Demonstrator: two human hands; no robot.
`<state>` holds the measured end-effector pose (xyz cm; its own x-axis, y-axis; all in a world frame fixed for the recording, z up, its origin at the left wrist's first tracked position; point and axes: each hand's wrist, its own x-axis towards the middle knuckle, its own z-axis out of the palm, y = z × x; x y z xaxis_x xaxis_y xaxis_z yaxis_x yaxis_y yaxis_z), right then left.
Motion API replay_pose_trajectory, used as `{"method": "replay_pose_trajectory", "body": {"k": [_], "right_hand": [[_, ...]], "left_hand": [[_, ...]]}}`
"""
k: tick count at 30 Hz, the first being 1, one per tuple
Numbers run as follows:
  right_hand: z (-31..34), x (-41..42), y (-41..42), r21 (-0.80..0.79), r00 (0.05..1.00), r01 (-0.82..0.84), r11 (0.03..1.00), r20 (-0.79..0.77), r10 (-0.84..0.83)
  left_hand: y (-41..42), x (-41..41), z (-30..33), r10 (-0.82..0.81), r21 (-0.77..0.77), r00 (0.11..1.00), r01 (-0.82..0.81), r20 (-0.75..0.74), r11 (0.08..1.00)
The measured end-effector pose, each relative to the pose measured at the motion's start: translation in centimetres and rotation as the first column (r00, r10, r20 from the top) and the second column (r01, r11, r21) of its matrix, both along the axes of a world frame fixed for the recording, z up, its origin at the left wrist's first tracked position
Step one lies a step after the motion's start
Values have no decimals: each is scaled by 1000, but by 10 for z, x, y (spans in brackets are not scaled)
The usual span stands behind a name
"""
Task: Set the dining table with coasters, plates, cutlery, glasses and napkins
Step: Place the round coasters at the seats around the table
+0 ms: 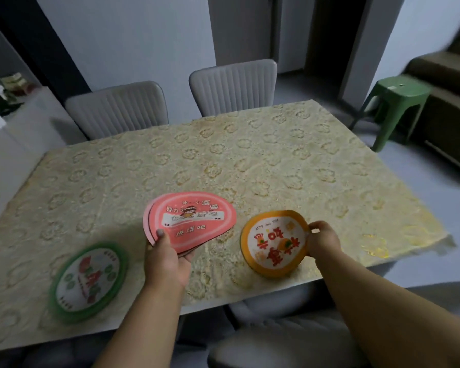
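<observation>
Across the cream floral tablecloth [250, 160], two grey chairs [117, 107] face a wall.

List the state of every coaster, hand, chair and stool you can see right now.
green coaster: flat on the tablecloth, untouched
pink coasters: stacked, held up by the left hand
orange coaster: pinched at its edge by the right hand, tilted
two grey chairs: at the far side
green stool: standing, nothing on it

we see two grey ribbed chairs [170, 102] behind the cream-clothed worktop [250, 160], a green stool [393, 102] on grey floor, pale walls.
</observation>
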<state>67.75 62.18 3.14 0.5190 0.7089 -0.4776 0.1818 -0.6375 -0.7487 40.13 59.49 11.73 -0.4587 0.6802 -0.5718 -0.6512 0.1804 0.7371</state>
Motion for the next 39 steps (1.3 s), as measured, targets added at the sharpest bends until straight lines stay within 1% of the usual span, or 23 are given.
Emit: {"method": "replay_pose_trajectory", "body": {"k": [2,4,5,6,7,8,9,10,11,12,13,15,16,17,18,21,25,27,30,33,39], "right_hand": [[2,4,-1,-103,976,-166,981,124,179],[11,7,-1,-172,923,-254,952,252,292],[17,8,1,-165,903,-262,951,305,302],[26,7,2,-126,897,-254,959,341,282],[36,6,3,-66,915,-234,970,322,242],[47,6,3,12,957,-198,980,217,191],[59,4,3,88,989,-147,985,26,146],[71,2,0,144,971,-96,985,-204,124],[82,2,-4,190,921,-49,981,-371,117],[92,2,-10,229,892,-26,973,-434,126],[98,4,-15,276,895,-14,961,-424,135],[104,12,-27,354,948,-19,935,-290,129],[105,18,-33,371,973,-29,928,-204,112],[106,26,-39,379,985,-16,925,-154,80],[107,34,-46,379,989,9,925,-141,48],[110,60,-66,385,986,100,918,-161,-40],[114,103,-85,432,987,162,887,-90,-136],[116,128,-87,463,980,195,865,-123,-155],[118,172,-84,468,968,243,850,-169,-183],[123,224,-77,465,969,237,853,-177,-173],[136,342,-53,466,985,143,873,-153,-79]], "left_hand": [[0,11,0,-12,7,1000,12,-9,1000],[0,24,1,-33,1,999,33,3,999],[-1,30,2,-49,3,999,49,6,999],[-2,37,3,-73,9,997,73,6,997],[-3,44,4,-105,15,995,105,2,994],[-4,51,4,-142,19,990,143,-8,990],[-5,58,6,-182,22,983,182,-19,983],[-6,65,7,-224,24,974,224,-30,974],[-8,73,8,-264,24,964,265,-40,964],[-10,81,10,-301,22,952,303,-48,953],[-13,90,12,-333,24,941,334,-54,942],[-18,104,16,-384,34,921,387,-67,922],[-21,111,17,-414,40,908,417,-60,908],[-23,118,17,-449,45,892,451,-49,891],[-26,126,18,-482,52,875,484,-39,874],[-33,155,20,-566,69,824,566,-27,821],[-39,203,22,-631,81,775,631,-28,772],[-37,230,23,-656,86,754,656,-37,749],[-29,276,26,-677,101,734,678,-47,728],[-18,330,28,-684,120,728,684,-55,719],[3,452,30,-629,115,773,635,-85,764]]}}
